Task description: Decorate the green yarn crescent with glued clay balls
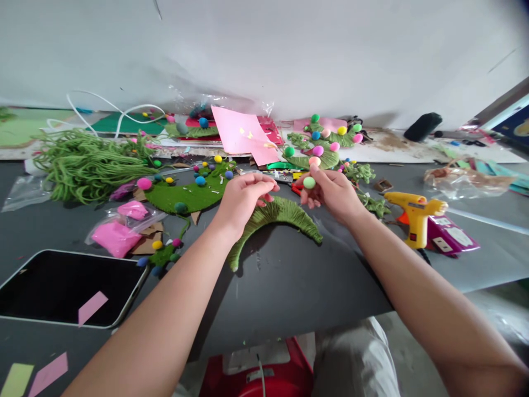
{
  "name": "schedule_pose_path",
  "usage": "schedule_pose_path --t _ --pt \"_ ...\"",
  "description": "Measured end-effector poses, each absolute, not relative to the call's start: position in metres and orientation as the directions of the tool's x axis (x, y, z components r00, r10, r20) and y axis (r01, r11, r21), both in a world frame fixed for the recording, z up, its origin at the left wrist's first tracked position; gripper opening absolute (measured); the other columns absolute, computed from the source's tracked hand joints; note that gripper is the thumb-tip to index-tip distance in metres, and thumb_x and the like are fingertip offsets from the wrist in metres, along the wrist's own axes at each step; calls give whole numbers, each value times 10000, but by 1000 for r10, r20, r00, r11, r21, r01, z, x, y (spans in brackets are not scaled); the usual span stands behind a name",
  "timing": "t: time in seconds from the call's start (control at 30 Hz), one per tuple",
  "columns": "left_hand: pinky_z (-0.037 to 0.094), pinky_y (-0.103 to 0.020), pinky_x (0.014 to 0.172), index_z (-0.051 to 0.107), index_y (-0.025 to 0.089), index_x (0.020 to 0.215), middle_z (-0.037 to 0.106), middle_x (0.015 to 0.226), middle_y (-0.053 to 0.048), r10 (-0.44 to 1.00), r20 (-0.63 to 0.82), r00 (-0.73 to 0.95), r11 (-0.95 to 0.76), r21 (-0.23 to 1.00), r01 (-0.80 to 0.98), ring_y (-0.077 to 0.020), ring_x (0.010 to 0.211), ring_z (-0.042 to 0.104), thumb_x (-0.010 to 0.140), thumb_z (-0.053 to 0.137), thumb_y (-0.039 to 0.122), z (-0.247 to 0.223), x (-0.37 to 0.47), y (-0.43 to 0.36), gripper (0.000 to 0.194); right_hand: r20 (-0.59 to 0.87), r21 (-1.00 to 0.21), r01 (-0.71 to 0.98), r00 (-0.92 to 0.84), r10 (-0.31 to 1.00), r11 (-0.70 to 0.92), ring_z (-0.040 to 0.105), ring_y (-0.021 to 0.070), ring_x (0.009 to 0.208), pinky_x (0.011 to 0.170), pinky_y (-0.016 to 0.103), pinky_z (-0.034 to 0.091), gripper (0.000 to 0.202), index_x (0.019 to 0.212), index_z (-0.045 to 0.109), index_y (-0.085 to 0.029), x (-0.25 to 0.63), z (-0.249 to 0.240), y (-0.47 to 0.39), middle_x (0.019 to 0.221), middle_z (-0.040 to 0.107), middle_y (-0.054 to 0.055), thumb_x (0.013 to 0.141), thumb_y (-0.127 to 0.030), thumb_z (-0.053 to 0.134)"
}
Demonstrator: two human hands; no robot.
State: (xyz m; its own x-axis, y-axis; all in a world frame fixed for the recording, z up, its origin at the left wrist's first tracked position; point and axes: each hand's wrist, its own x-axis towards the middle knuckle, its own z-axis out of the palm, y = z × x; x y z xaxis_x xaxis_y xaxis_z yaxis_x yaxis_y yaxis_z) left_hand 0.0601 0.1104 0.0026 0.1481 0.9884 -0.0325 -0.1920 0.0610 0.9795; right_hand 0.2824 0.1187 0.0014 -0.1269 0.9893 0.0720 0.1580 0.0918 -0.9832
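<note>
On the dark counter (289,298), the green yarn bundle (95,165) lies at ten o'clock. In the middle is the green wrapped crescent (281,215), just below both hands. The left hand (250,198) is half curled, and I cannot tell if it pinches something. The right hand (326,190) pinches a pale green ball (308,182) between its fingers, at twelve o'clock.

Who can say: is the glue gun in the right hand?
No, the yellow glue gun sits beside a purple packet, apart from the right hand.
</note>
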Motion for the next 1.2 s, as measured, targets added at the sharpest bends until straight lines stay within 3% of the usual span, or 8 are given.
schedule_pose_path --t 0.1,0.23,0.33,0.5,0.7,0.9,1.1,1.2 --pt "456 -273 658 775 179 834 797 898 -55 988 -37 150 66 979 -192 -138 709 654 799 801 273 3 60 110 104 111 -966 220 -126 986 137 534 128 487 481 288 425 578 740 691 -199 282 2 118 582 649 28 871 -762 712" --pt "459 -272 659 777 179 836 797 903 -58 989 -35 145 62 980 -189 -142 714 656 801 795 275 4 61 110 104 228 -953 177 -108 968 245 692 172 782 709 304 582 483 939 698 -233 280 2 118 903 760 23 697 -555 964" --pt "462 -272 664 784 182 844 801 912 -58 987 -23 156 52 982 -183 -148 726 663 810 796 298 6 60 109 122 128 -984 103 -168 978 146 739 193 839 745 319 606 483 1025 712 -230 278 3 118 971 801 58 798 -627 865" --pt "467 -267 685 785 182 854 795 905 -45 987 2 160 21 989 -143 -145 731 664 823 793 320 11 59 106 142 44 -973 213 -215 976 90 506 119 455 475 275 405 624 725 700 -180 279 8 114 515 602 9 906 -775 646" --pt "488 -296 693 776 193 843 789 895 -46 989 40 144 -38 999 -14 -181 742 671 814 776 340 12 60 106 150 233 -957 142 -146 961 254 719 188 868 777 322 595 497 1075 719 -234 278 11 113 1055 775 50 780 -596 889" --pt "502 -303 723 775 191 836 778 887 -49 990 60 129 -63 998 18 -187 764 665 805 773 323 12 56 108 136 127 -959 221 -220 967 176 569 147 559 580 304 501 564 804 721 -201 280 18 107 619 649 16 938 -741 631" --pt "509 -294 729 772 187 835 775 894 -47 989 70 129 -72 997 15 -175 763 661 813 781 323 15 54 108 138 255 -946 166 -151 955 279 704 185 852 793 329 588 467 1044 712 -239 277 18 107 1013 748 39 790 -593 881" --pt "515 -295 737 770 189 837 774 896 -43 988 78 131 -80 997 12 -171 760 661 823 777 320 16 53 106 132 167 -968 151 -198 966 199 682 174 695 678 324 571 489 991 716 -225 276 19 106 838 750 41 910 -707 699"
